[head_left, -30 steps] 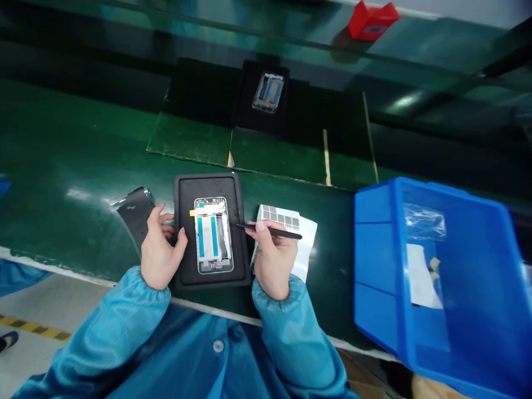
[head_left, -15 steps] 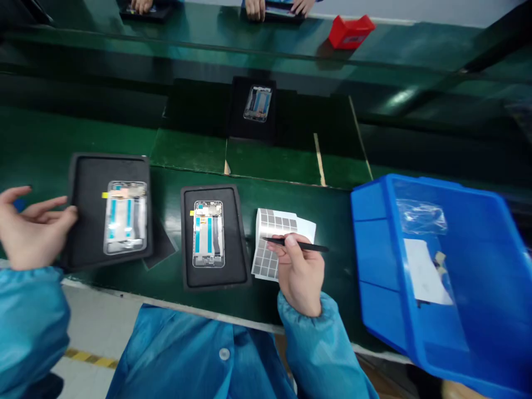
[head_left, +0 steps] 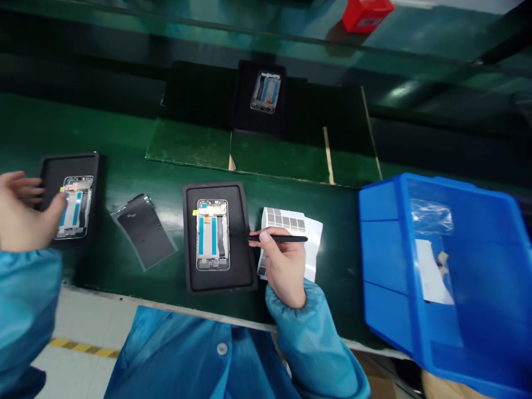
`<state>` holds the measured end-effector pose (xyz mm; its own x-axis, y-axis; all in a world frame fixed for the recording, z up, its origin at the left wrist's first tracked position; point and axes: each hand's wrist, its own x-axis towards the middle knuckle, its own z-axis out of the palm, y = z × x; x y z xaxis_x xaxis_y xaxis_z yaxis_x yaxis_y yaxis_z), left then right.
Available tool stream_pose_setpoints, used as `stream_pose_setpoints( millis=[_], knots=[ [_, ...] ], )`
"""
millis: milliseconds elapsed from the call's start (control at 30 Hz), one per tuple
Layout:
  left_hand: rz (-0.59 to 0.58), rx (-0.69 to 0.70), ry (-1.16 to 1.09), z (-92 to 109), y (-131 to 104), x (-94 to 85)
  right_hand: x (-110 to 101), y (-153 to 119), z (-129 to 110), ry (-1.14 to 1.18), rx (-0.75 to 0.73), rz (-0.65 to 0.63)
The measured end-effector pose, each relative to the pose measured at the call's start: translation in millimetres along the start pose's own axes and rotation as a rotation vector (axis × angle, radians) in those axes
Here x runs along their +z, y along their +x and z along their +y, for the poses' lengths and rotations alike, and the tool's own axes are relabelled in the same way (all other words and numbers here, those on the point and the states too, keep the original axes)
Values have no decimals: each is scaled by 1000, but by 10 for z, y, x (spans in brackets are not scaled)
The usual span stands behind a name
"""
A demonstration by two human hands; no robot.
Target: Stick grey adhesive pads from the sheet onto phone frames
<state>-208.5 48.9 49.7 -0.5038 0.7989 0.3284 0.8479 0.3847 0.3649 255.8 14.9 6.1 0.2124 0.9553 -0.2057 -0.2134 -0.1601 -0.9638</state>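
My right hand (head_left: 286, 271) grips black tweezers (head_left: 288, 239) whose tips point left, over the right rim of the middle black tray (head_left: 220, 281). A phone frame (head_left: 213, 235) with blue strips and a yellow tab lies in that tray. Beneath my right hand is a white sheet of grey square stickers (head_left: 286, 219), partly covered. At the far left my left hand (head_left: 27, 213) has its fingers spread and thumb out. It overlaps the left black tray (head_left: 70, 163), which carries another phone frame (head_left: 75, 208); whether it touches the tray I cannot tell.
A dark film sheet (head_left: 145, 233) lies between the two near trays. On a raised green board (head_left: 274, 158) at the back stands a third black tray (head_left: 261, 124) with a phone frame. The blue bin (head_left: 384, 260) at right holds clear plastic and white paper. Farther off is a red box (head_left: 368, 15).
The left tray has slid left along with my left hand, uncovering the dark film sheet. My right hand has carried the tweezers left from the sticker sheet to the middle tray's edge.
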Motion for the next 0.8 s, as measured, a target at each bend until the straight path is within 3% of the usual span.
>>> stream_pose_setpoints(
  millis=[67, 100, 200, 333, 433, 500, 600, 800],
  knots=[
    [-147, 198, -288, 517, -472, 65, -63, 10, 8, -33, -39, 31],
    [-284, 285, -400, 800, -711, 101, -124, 27, 6, -48, -70, 62],
    [-552, 459, -590, 1640, -1290, 218, -407, 121, -23, -74, -178, 191],
    [-853, 753, -651, 2551, -1614, 494, -857, 270, -55, -72, -254, 294],
    [-927, 912, -507, 3044, -1654, 817, -1078, 336, -39, -121, -243, 273],
    [-907, 929, -356, 3264, -1657, 1025, -1141, 375, -26, -160, -234, 248],
    [-883, 903, -228, 3422, -1669, 1231, -1135, 478, -24, -199, -220, 229],
    [-814, 849, -127, 3443, -1711, 1286, -940, 827, 20, -230, -172, 109]
  ],
)
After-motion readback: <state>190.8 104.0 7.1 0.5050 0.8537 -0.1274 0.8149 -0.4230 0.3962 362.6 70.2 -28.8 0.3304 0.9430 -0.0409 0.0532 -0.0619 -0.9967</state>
